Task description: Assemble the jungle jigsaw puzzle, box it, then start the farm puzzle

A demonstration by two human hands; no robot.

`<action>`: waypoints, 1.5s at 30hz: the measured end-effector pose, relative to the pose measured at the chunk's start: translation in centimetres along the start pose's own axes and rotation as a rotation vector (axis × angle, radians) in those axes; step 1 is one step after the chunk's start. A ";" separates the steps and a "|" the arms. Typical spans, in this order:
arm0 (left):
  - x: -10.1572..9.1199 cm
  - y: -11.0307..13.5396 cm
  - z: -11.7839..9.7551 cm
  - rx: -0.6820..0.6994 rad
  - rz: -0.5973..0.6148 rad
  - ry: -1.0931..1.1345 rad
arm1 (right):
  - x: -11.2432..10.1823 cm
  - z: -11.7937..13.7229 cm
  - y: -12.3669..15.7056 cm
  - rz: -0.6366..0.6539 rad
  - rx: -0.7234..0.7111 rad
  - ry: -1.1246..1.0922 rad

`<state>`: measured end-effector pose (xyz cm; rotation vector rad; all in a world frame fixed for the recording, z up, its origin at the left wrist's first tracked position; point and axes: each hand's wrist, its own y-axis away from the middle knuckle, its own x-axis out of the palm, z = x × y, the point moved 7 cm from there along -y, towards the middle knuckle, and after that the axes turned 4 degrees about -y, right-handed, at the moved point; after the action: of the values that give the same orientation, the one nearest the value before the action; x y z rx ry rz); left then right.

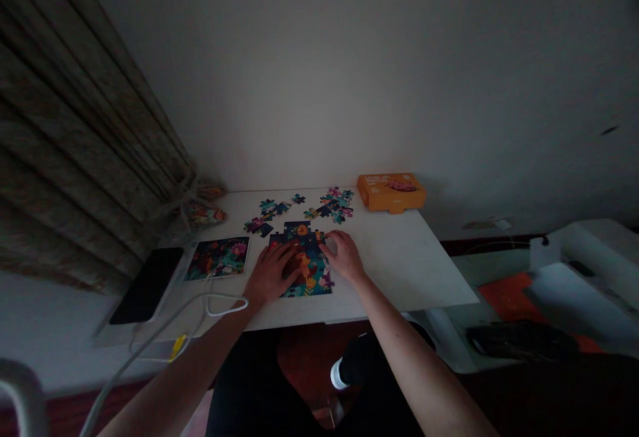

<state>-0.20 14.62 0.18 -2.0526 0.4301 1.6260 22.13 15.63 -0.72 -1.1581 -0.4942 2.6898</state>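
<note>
A partly joined jigsaw puzzle [312,267] with a dark, colourful picture lies near the front of the white table. My left hand [272,276] rests over its left side with the fingers spread flat, covering part of the picture. At the upper right edge, my right hand [345,259] has thumb and fingers curved around a small puzzle piece [320,235], which they partly hide. Loose puzzle pieces [268,209] are scattered behind the puzzle on the left. Another cluster of loose pieces [335,204] lies behind it on the right.
An orange puzzle box [392,192] stands at the back right of the table [404,257]. Left of the puzzle lie a picture card [217,259] and a dark-screened tablet [147,285]. A white cable [174,305] crosses the front left. A plastic bag [204,211] sits by the curtain.
</note>
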 end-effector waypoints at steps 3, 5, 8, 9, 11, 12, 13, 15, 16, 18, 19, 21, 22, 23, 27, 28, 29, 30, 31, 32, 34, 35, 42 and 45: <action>-0.2 -0.2 -0.5 0.036 -0.023 0.017 | 0.0 -1.0 -0.4 -0.024 0.023 -0.036; -0.3 -0.3 -0.4 0.043 -0.040 0.033 | -0.3 -2.0 -1.6 -0.044 0.040 -0.028; -0.4 -0.5 -0.2 0.034 -0.056 0.045 | -0.9 -3.3 -4.4 -0.042 0.031 0.087; -0.4 -0.5 -0.1 0.035 -0.059 0.047 | -1.1 -3.7 -5.4 -0.030 0.033 0.144; -0.4 -0.5 -0.1 0.044 -0.070 0.053 | -1.1 -4.7 -7.1 0.023 0.079 0.245; -0.4 -0.5 0.0 0.046 -0.076 0.054 | -1.1 -5.2 -7.7 0.056 0.113 0.287; -0.3 -0.5 0.0 0.045 -0.081 0.054 | -1.1 -5.6 -7.9 0.090 0.143 0.323; -0.3 -0.5 0.0 0.042 -0.089 0.049 | -1.1 -6.1 -7.9 0.143 0.158 0.381; -0.3 -0.4 0.0 0.042 -0.093 0.045 | -1.1 -6.1 -7.6 0.157 0.140 0.402; -0.4 -0.4 -0.1 0.048 -0.103 0.036 | -1.5 -5.9 -6.9 0.167 0.080 0.426; -0.5 -0.4 -0.1 0.052 -0.108 0.031 | -1.7 -5.9 -6.5 0.167 0.052 0.430; -0.6 -0.4 -0.2 0.059 -0.116 0.024 | -2.2 -5.9 -6.0 0.165 0.023 0.427; -0.7 -0.4 -0.3 0.060 -0.119 0.023 | -2.4 -6.1 -5.9 0.161 0.028 0.423; -0.7 -0.4 -0.3 0.061 -0.122 0.024 | -2.7 -6.3 -6.1 0.151 0.046 0.416; -0.6 -0.3 -0.3 0.068 -0.137 0.038 | -3.3 -7.2 -8.7 0.044 0.200 0.369; -0.6 -0.3 -0.2 0.066 -0.142 0.040 | -3.3 -7.4 -9.6 0.012 0.248 0.359; -0.5 -0.3 -0.1 0.063 -0.148 0.042 | -3.1 -7.6 -10.4 -0.012 0.304 0.354; -0.4 -0.3 -0.1 0.060 -0.154 0.043 | -3.0 -8.0 -11.1 -0.031 0.368 0.354; -0.4 -0.3 0.0 0.057 -0.158 0.045 | -2.7 -8.3 -11.8 -0.041 0.423 0.355; -0.3 -0.3 0.0 0.055 -0.161 0.047 | -2.4 -8.5 -12.3 -0.048 0.465 0.352; -0.2 -0.3 0.0 0.051 -0.161 0.052 | -2.0 -8.9 -13.2 -0.082 0.509 0.303; -0.2 -0.3 0.0 0.049 -0.160 0.055 | -1.9 -9.1 -13.5 -0.114 0.514 0.250; -0.3 -0.3 0.0 0.045 -0.166 0.077 | -3.1 -10.0 -14.3 -0.250 0.482 0.014; -0.3 -0.4 0.0 0.046 -0.161 0.070 | -4.1 -9.9 -13.5 -0.267 0.474 -0.046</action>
<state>-0.07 14.93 0.57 -2.0580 0.3140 1.4409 32.53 29.31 0.57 -0.8323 -0.0049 2.4166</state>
